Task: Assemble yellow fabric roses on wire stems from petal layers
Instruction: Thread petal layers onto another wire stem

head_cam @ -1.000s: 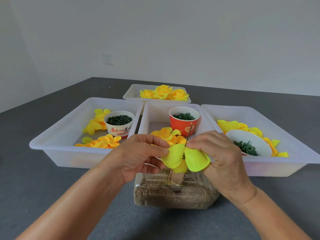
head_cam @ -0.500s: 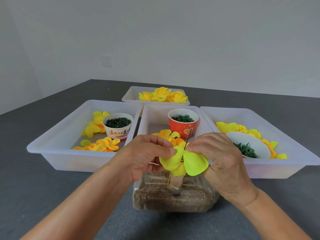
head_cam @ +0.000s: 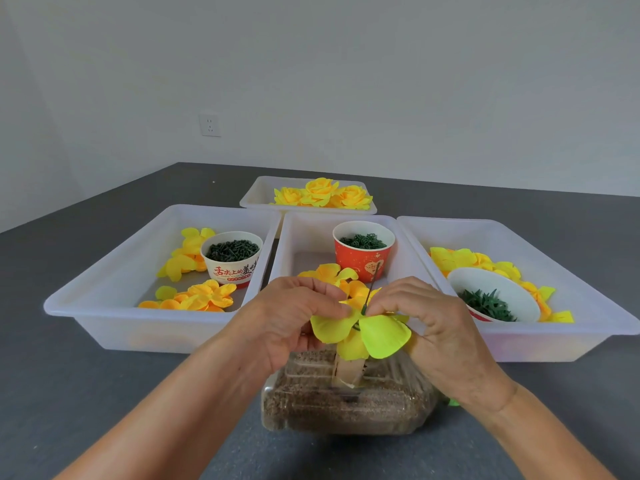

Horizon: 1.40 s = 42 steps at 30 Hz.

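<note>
A yellow-green petal layer [head_cam: 381,332] sits on a thin dark wire stem [head_cam: 371,288] that rises from a clear sand-filled block [head_cam: 346,407]. My left hand [head_cam: 287,317] pinches the layer's left petal. My right hand [head_cam: 433,323] pinches the layer at the wire from the right. The wire tip sticks up between my fingertips. Loose orange-yellow petal layers [head_cam: 332,271] lie in the middle tray [head_cam: 298,237] behind my hands. Three finished yellow roses [head_cam: 322,194] lie in the far tray [head_cam: 256,195].
The left tray [head_cam: 114,271] holds petal layers [head_cam: 197,296] and a white cup of dark green parts [head_cam: 232,256]. A red cup of green parts [head_cam: 363,251] stands in the middle tray. The right tray [head_cam: 571,271] holds petals and a white bowl of green leaves [head_cam: 491,299].
My hands and the petal layer have barely shifted. More of the wire tip shows above the layer between my fingertips.
</note>
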### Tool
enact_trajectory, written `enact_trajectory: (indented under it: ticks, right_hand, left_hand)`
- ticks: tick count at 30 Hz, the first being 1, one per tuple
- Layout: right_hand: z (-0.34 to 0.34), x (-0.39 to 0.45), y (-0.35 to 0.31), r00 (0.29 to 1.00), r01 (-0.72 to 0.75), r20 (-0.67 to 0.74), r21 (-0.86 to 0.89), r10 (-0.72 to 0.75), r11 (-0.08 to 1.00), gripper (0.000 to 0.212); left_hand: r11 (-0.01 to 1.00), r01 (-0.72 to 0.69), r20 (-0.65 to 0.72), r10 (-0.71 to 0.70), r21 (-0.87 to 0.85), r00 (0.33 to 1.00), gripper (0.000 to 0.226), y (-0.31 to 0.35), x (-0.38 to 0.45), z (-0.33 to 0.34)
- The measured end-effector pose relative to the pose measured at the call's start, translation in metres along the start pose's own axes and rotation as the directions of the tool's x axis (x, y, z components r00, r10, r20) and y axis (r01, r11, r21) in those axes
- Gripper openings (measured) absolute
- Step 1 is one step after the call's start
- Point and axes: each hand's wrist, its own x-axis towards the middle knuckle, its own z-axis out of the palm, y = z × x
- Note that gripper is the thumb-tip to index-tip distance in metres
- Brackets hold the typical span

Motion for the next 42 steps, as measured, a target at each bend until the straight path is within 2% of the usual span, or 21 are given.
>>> enact_trajectory:
  ticks: [6,10,12,14,16,19,22,25,27,28,29,31,32,34,36,38,40,42]
  right_hand:
    - [0.004,-0.007,0.004,0.994,0.096,-0.036,-0.108,-0.1,0.99,0.012]
    - [0.003,-0.015,0.007,0.99,0.132,-0.03,-0.188,-0.14,0.973,0.015]
    - [0.003,-0.019,0.005,0.989,0.127,-0.047,-0.205,-0.14,0.97,0.016]
    - [0.005,-0.022,0.002,0.989,0.096,-0.093,-0.211,-0.118,0.973,0.016]
    - [0.007,-0.023,0.0,0.986,0.049,-0.147,-0.216,-0.082,0.975,0.016]
    - [0.009,-0.022,-0.002,0.986,0.046,-0.149,-0.212,-0.079,0.976,0.017]
    - [0.011,-0.018,-0.004,0.988,0.064,-0.123,-0.223,-0.093,0.973,0.014]
    - [0.007,-0.02,-0.004,0.997,-0.011,-0.077,-0.093,0.004,0.996,0.017]
    - [-0.004,-0.02,-0.002,0.989,-0.145,0.039,0.152,0.14,0.978,0.022]
    - [-0.011,-0.017,0.0,0.971,-0.238,0.096,0.273,0.22,0.932,0.023]
    - [-0.016,-0.01,0.004,0.944,-0.33,0.124,0.365,0.306,0.871,0.024]
    - [-0.019,0.007,0.02,0.881,-0.458,0.089,0.403,0.465,0.792,0.01]
    - [-0.018,0.019,0.03,0.845,-0.521,0.085,0.356,0.528,0.776,0.003]
    - [-0.009,0.044,0.049,0.75,-0.662,0.199,0.231,0.631,0.713,0.012]
    - [0.004,0.066,0.064,0.59,-0.789,0.383,0.086,0.71,0.609,0.029]
    - [0.019,0.081,0.075,0.396,-0.866,0.501,-0.075,0.77,0.494,0.046]
    - [0.034,0.091,0.081,0.255,-0.901,0.535,-0.17,0.806,0.398,0.054]
    - [0.048,0.098,0.089,0.172,-0.925,0.497,-0.215,0.851,0.313,0.052]
  left_hand:
    - [0.997,-0.045,-0.017,0.047,0.069,0.999,0.014,-0.007,0.0,-0.001]
    - [0.983,-0.087,-0.026,0.093,0.164,0.995,0.02,-0.01,-0.001,-0.003]
    - [0.96,-0.147,-0.032,0.159,0.239,0.987,0.023,-0.01,-0.003,-0.003]
    - [0.884,-0.263,-0.033,0.298,0.386,0.954,0.026,-0.009,-0.005,-0.004]
    - [0.764,-0.378,-0.022,0.456,0.522,0.89,0.03,-0.007,-0.007,-0.002]
    - [0.648,-0.525,0.085,0.582,0.552,0.808,0.025,-0.005,-0.012,0.002]
    - [0.617,-0.582,0.143,0.611,0.53,0.778,0.012,-0.008,-0.01,0.007]
    - [0.64,-0.586,0.118,0.619,0.496,0.777,0.01,-0.012,-0.004,0.005]
    - [0.683,-0.579,0.113,0.599,0.446,0.793,0.01,-0.013,-0.001,0.005]
    - [0.695,-0.578,0.119,0.591,0.428,0.798,0.011,-0.014,0.0,0.005]
    - [0.699,-0.576,0.127,0.584,0.425,0.802,0.012,-0.014,0.001,0.005]
    - [0.705,-0.568,0.142,0.568,0.424,0.811,0.012,-0.013,0.003,0.005]
    - [0.712,-0.56,0.146,0.557,0.424,0.818,0.012,-0.013,0.003,0.006]
    - [0.73,-0.545,0.15,0.535,0.412,0.831,0.017,-0.012,0.002,0.006]
    - [0.751,-0.531,0.151,0.517,0.394,0.843,0.017,-0.011,0.002,0.006]
    - [0.759,-0.519,0.153,0.503,0.394,0.851,0.013,-0.011,0.001,0.006]
    - [0.758,-0.51,0.144,0.498,0.406,0.855,0.016,-0.013,0.001,0.006]
    - [0.751,-0.511,0.139,0.503,0.419,0.853,0.017,-0.013,0.0,0.006]
